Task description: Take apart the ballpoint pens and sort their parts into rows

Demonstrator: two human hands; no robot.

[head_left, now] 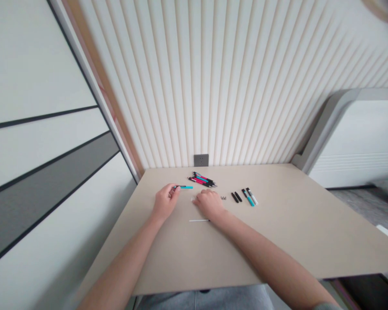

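Observation:
My left hand [166, 200] is closed around the dark end of a light blue pen barrel [186, 187], which points right just above the table. My right hand [209, 202] rests low over the table with its fingers curled down beside some small pale springs [192, 199]. Whatever its fingertips pinch, if anything, is hidden. A thin white pen refill [198, 221] lies nearer to me, its right end by my right wrist. Small metal tips [223, 198] sit right of that hand. Farther right are two black pen grips [236, 197], a blue pen barrel [248, 198] and a white pen barrel [252, 196].
Several whole pens [203, 179] in pink, blue and black lie in a heap toward the back of the beige table [168, 262]. A dark wall socket [201, 160] is set in the ribbed wall behind. A white cabinet stands left, a grey-white headboard [358, 129] right.

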